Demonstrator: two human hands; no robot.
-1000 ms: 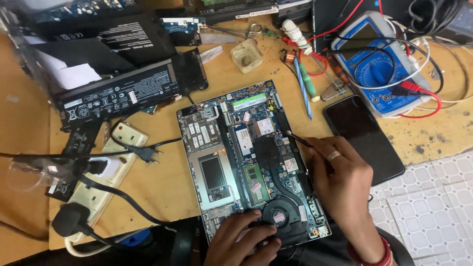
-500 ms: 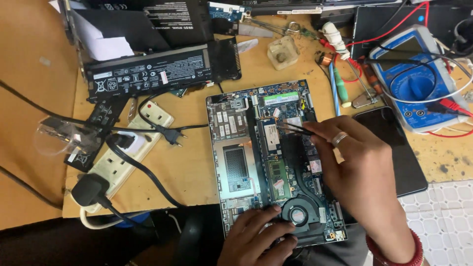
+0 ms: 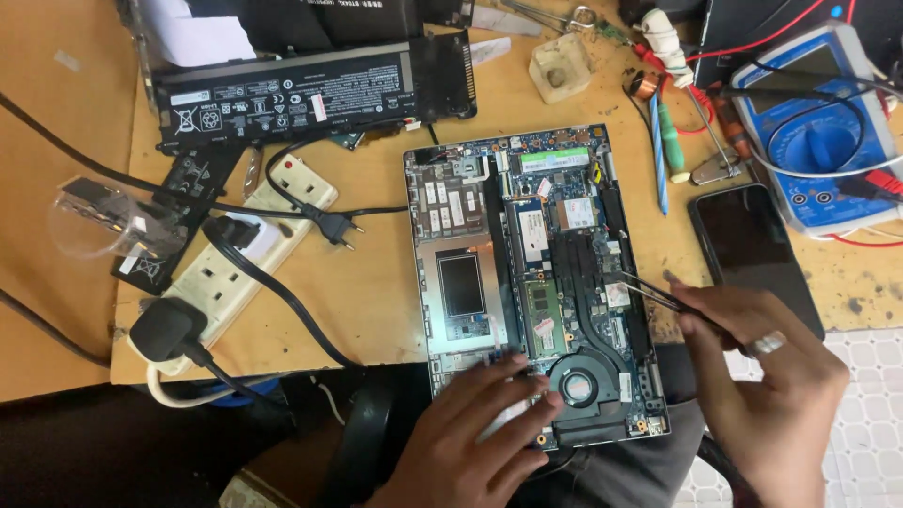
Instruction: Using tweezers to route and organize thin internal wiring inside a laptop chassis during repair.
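Both hands work over the opened laptop base (image 3: 527, 282), which lies with its long axis running away from the person, fan end nearest the body. Right hand (image 3: 767, 376) is closed in a pinch around a pair of thin metal tweezers (image 3: 658, 294); the tweezers slant up and to the left from the fingers, and their tips sit at the right side of the board, just beside the dark heat pipe (image 3: 588, 282), over a small pale component. I cannot tell whether the tips touch it. Left hand (image 3: 470, 442) lies flat and spread, holding nothing, with its fingertips (image 3: 517, 360) pressing on the near edge of the chassis just left of the round cooling fan (image 3: 576, 386).

So the spot under the tweezers lies ahead and left of the right hand, and the right hand is clearly the nearer one; the left hand sits below and to the left of it, well apart.

Room on the right is tight: a dark smartphone (image 3: 752, 254) lies just beside the laptop's right edge, with a blue multimeter (image 3: 818, 150) and its leads behind it. To the left, bare tabletop separates the laptop from a white power strip (image 3: 249, 249) and its black cables, while a long black battery pack (image 3: 292, 94) lies across the far side.
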